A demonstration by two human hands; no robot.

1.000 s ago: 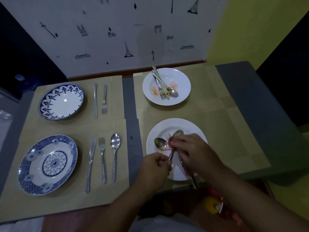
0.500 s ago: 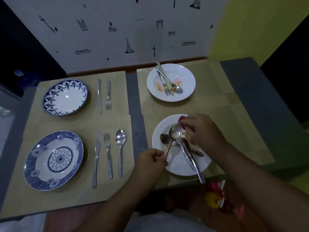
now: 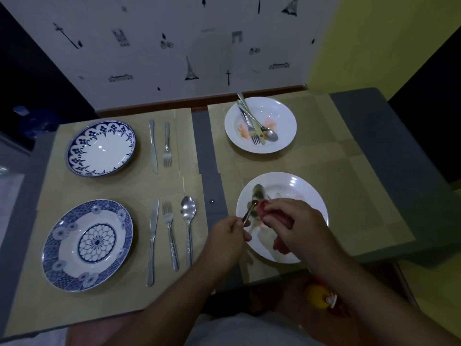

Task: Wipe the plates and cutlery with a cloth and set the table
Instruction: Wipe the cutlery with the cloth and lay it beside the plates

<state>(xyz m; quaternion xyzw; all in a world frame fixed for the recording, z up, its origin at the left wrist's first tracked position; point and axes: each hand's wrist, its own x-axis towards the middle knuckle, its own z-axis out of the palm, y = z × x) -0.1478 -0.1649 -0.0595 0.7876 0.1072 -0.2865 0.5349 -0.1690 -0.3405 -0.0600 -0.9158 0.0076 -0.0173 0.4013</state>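
Note:
My left hand (image 3: 228, 237) pinches the handle of a spoon (image 3: 257, 193) and holds it tilted over the near white plate (image 3: 304, 188). My right hand (image 3: 293, 224) grips a red cloth (image 3: 263, 211) and presses it against the spoon's neck. More cutlery lies on that plate, mostly hidden under my hands. A second white plate (image 3: 282, 116) at the back carries a knife, fork and spoon with food smears. On the left mats sit two blue-patterned plates, far (image 3: 99, 147) and near (image 3: 87, 244), each with cutlery laid beside it.
Beige placemats (image 3: 349, 196) cover a grey table with a grey strip (image 3: 204, 151) down the middle. A patterned white wall stands behind. A yellow object (image 3: 316, 295) lies below the table's front edge near my right arm.
My right hand with the cloth has slid back down the spoon from its bowl to its neck. The left hand keeps its hold on the handle.

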